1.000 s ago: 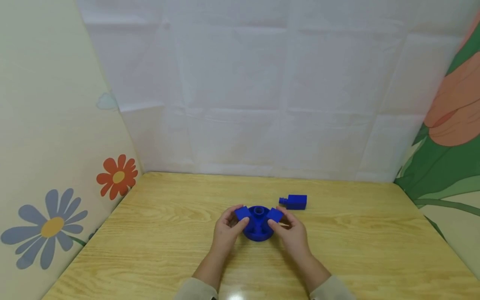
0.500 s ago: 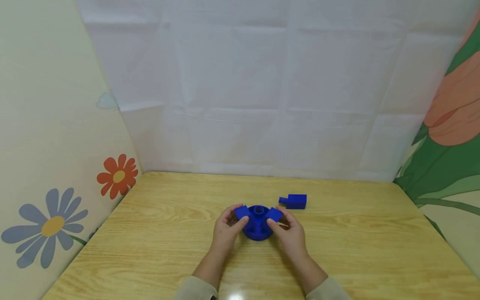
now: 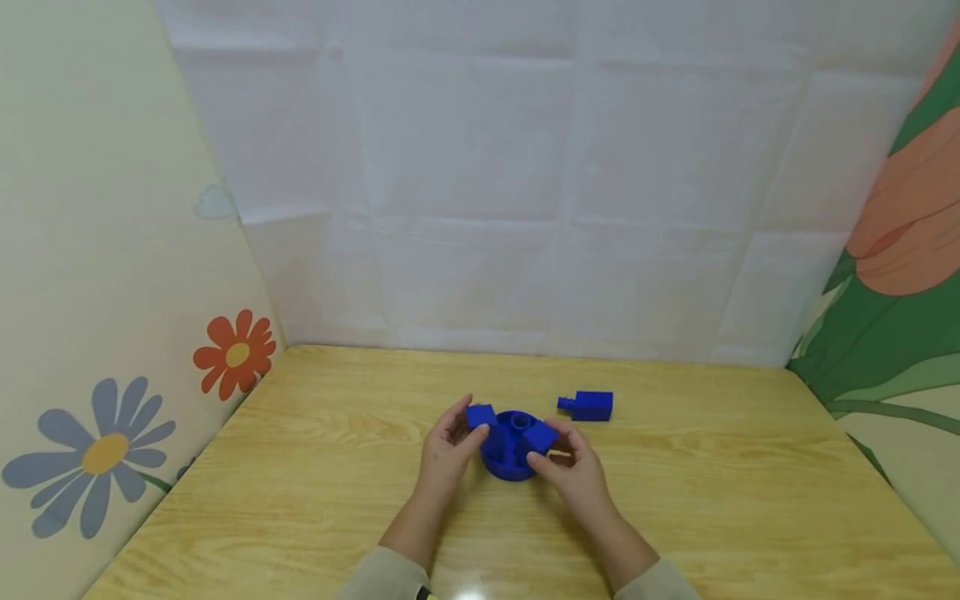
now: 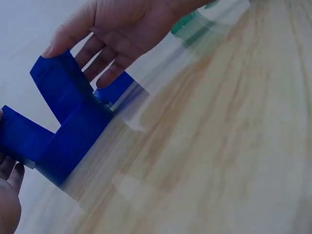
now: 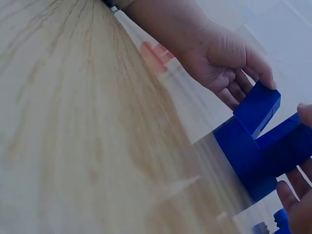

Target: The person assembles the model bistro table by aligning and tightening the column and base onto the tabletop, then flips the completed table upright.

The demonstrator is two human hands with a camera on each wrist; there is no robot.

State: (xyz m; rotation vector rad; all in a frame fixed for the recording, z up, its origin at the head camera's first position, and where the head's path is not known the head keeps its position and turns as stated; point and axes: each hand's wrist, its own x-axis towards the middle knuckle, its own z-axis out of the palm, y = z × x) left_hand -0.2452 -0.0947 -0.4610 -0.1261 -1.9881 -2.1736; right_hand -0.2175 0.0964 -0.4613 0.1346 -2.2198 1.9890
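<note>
A round blue base (image 3: 510, 472) with a hollow ring (image 3: 521, 421) at its back stands on the table between both hands. My left hand (image 3: 442, 458) pinches a blue block (image 3: 482, 415) between thumb and fingers at the base's left side. On the other side, my right hand (image 3: 585, 479) holds a second blue block (image 3: 540, 436) the same way. Seen from the left wrist, the right-hand block (image 4: 61, 83) rises at a slant from the base (image 4: 73, 144). The right wrist view shows the left-hand block (image 5: 258, 105) also slanting up from it.
Behind the right hand, a third blue block (image 3: 594, 406) with a narrow ribbed stub lies on its side on the wooden table (image 3: 300, 467). A white sheet (image 3: 465, 183) hangs at the back, between painted side walls.
The left hand's block has shifted slightly up and left, with the index finger raised. The right hand's block has turned and moved a little down and left.
</note>
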